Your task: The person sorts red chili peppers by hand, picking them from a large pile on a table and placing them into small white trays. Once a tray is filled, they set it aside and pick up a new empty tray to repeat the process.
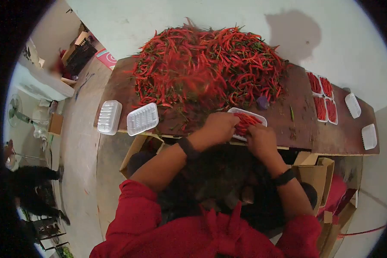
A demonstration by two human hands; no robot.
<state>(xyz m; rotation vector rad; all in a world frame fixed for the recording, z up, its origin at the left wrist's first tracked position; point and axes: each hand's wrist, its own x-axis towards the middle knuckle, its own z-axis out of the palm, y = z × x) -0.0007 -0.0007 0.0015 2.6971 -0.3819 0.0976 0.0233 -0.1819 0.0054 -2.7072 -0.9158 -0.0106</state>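
A white foam tray point(262, 118) at the table's front edge holds a bundle of long red chilli peppers point(246, 121). My left hand point(220, 127) reaches over the tray's left side, its fingers curled around chilli ends. From the right, my right hand point(262, 142) closes its fingers on the near end of the same bundle. Both palms face away from me, so the fingertips are partly hidden. Behind the tray rises a large heap of red chillies point(245, 64) with green stems, blurred in its middle.
Two white trays point(142, 119) lie at the table's left end. Several chilli-filled trays point(320, 108) stand to the right, beside two more white trays point(368, 136). A purple object point(262, 102) and a green chilli point(292, 112) lie nearby. Cardboard boxes point(311, 176) stand below the table point(299, 131).
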